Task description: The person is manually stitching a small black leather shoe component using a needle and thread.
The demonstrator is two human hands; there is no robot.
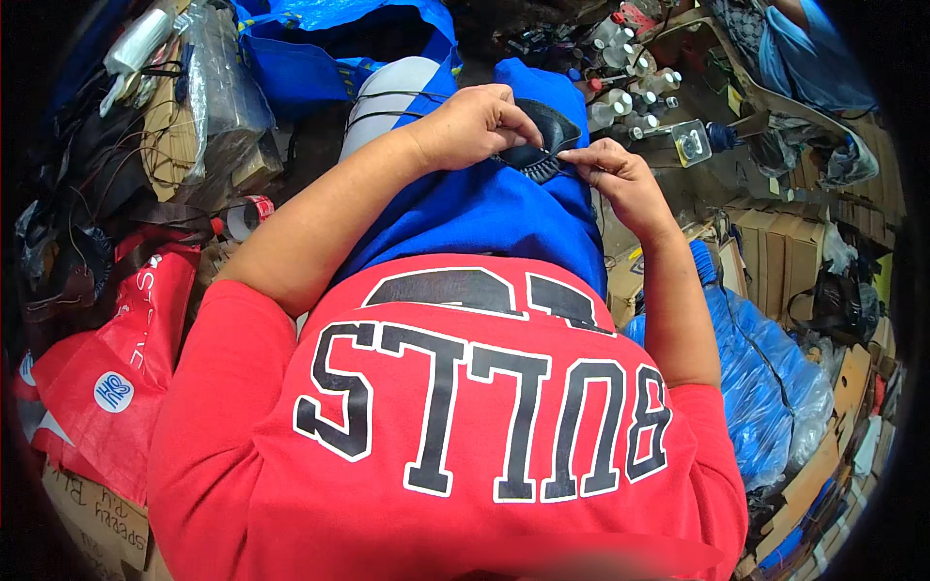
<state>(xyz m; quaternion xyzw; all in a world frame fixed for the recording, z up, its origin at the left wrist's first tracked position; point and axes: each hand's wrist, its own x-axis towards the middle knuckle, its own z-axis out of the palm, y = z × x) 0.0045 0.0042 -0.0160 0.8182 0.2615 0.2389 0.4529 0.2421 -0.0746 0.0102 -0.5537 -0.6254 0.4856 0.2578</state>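
Note:
A black leather piece with a puckered, stitched edge, looking like a shoe upper [552,118], rests on the blue cloth [465,218] over my lap. My left hand [473,126] is closed in a pinch over its left side; what is between the fingertips is too small to make out. From the right, my right hand [618,176] pinches at the puckered edge, thumb and forefinger together. The two sets of fingertips are close to each other. Thin black cords [383,114] cross my light-coloured knee to the left and run behind my left hand.
A blue bag [291,73] gapes open beyond my knees. Several clear bottles [630,102] stand at the far right, near a clear jar [691,143]. Blue plastic wrap [760,368] and cardboard [775,252] crowd the right. A red bag [126,358] and plastic-wrapped stacks [223,107] lie left.

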